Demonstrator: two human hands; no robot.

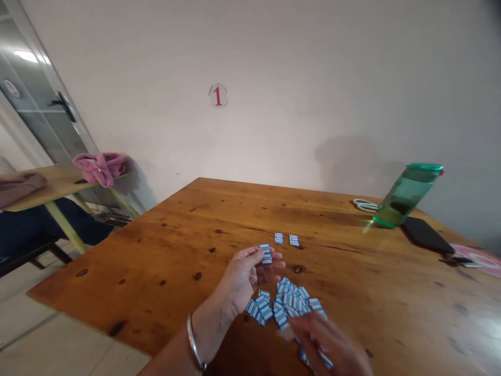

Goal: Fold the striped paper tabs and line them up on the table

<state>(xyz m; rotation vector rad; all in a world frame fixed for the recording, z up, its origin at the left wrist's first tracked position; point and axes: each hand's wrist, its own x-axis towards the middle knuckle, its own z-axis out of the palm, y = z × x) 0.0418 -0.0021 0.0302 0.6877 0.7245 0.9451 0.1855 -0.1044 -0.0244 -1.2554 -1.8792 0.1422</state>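
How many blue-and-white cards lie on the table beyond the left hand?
2 visible: the left card just past the left hand, and the right card beside it, slightly apart. Any behind the hand would be hidden.

wall: pale, plain, bearing round sign with red 1 | door: left, glass-paned, reflecting bright light | bench: brown knotty wood | table: yellowish, left | floor: pale tiles

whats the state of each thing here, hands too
left hand: holding blue-and-white pieces
right hand: blurred, grip unclear
pile of pieces: loose, overlapping
pieces beyond left hand: lying side by side, apart
green bottle: standing, lid on
white cord: looped
pink cloth: crumpled
door: unclear if shut
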